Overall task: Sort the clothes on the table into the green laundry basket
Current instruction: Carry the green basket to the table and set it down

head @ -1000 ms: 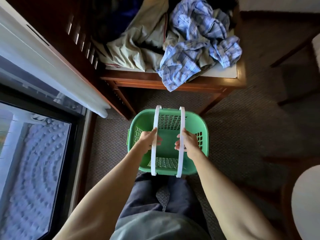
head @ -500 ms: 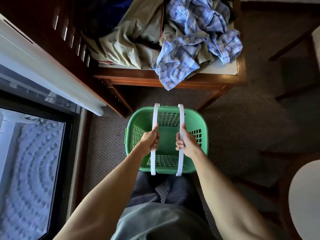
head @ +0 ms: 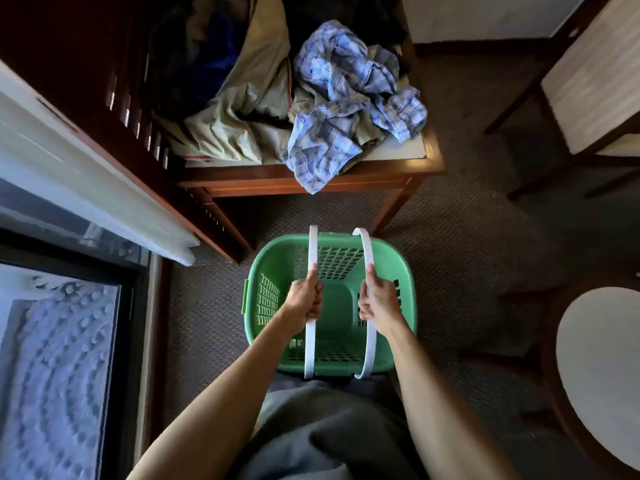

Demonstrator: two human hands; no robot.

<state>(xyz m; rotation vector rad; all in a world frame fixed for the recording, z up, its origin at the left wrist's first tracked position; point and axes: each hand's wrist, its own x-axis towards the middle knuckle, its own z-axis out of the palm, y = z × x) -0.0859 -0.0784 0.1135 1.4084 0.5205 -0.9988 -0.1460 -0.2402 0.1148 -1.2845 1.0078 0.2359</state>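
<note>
Room: carpeted floor (head: pixel 460 258), window at left, dark wooden furniture along the far side, a chair (head: pixel 588 88) far right and a round pale seat (head: pixel 602 368) near right
Tabletop: wooden-framed tabletop (head: pixel 398 152) at the far centre, carrying the clothes
Clothes: a blue checked shirt (head: pixel 343 109) crumpled on the right of the pile, one corner hanging over the near edge; a khaki garment (head: pixel 242 119) just beside it on the left; darker items behind
Basket: green laundry basket (head: pixel 405 268) on or just above the floor, near side of the tabletop, directly in front of the person; interior bare as far as visible
Left hand: left hand (head: pixel 304 301) closed in a full grip around the left white handle (head: pixel 311 251)
Right hand: right hand (head: pixel 379 303) closed in a full grip around the right white handle (head: pixel 367 251)
Progress: judged at the start; no garment in the basket, every visible garment on the tabletop
Remaining: judged that the handles must be released, then each piece lifted across and dropped in
Hidden: far part of the pile lost in shadow, count of garments cannot be told; whether the basket rests on the carpet or is held off it cannot be told; near basket wall cut off by the person's clothing
</note>
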